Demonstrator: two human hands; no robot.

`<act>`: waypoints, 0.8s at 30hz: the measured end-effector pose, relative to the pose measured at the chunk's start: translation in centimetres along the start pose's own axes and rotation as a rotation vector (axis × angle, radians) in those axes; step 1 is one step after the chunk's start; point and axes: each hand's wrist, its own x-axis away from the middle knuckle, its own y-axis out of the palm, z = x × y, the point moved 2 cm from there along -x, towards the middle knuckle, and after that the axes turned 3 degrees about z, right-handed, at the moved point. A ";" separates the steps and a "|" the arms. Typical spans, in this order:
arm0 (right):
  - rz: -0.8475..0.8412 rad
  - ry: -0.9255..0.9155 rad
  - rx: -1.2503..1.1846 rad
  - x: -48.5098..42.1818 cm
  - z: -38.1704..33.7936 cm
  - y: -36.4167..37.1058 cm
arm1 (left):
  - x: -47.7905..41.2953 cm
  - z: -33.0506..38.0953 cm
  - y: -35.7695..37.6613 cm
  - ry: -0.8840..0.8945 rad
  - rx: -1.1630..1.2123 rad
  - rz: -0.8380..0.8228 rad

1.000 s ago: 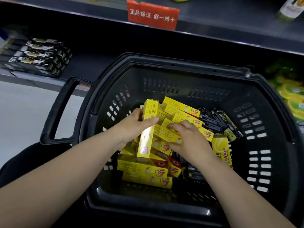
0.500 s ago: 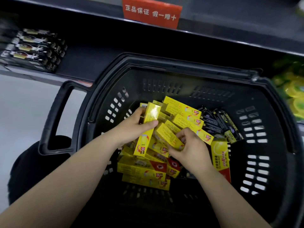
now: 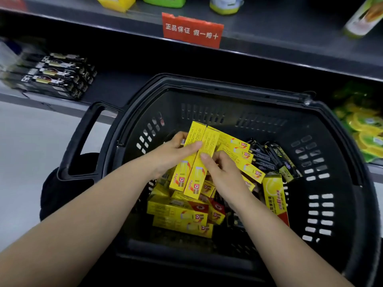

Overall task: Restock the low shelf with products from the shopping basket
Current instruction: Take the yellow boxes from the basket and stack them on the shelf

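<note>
A black shopping basket stands in front of the low shelf. Inside lies a pile of several long yellow boxes and some black boxes. My left hand grips one yellow box lifted above the pile. My right hand holds a second yellow box pressed side by side against the first. Both boxes point up and away from me.
Black boxes are stacked on the low shelf at the left. Green-yellow packets lie at the right. A red sign hangs on the upper shelf edge, with bottles above. The basket's handle sticks out left over pale floor.
My right hand lifted a second yellow box out of the pile and brought it against the one in my left hand. Both boxes now stand higher above the pile.
</note>
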 end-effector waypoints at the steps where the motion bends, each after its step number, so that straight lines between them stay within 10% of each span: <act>1: -0.016 -0.011 0.014 0.1 0.0 0.2 | 0.1 0.0 0.1 -0.006 0.013 -0.011; 6: -0.024 -0.013 -0.053 0.2 0.2 -2.2 | 0.1 0.2 0.4 0.000 -0.007 -0.054; 16: 0.016 -0.152 0.941 0.7 3.6 -4.2 | -0.7 0.9 0.1 0.054 -0.118 -0.043; 21: 0.136 0.060 0.605 0.6 4.2 -6.6 | -2.0 1.8 1.6 0.109 -0.124 -0.089; 24: 0.220 0.219 -0.056 1.2 4.2 -7.3 | -2.8 2.3 2.6 0.114 -0.119 -0.091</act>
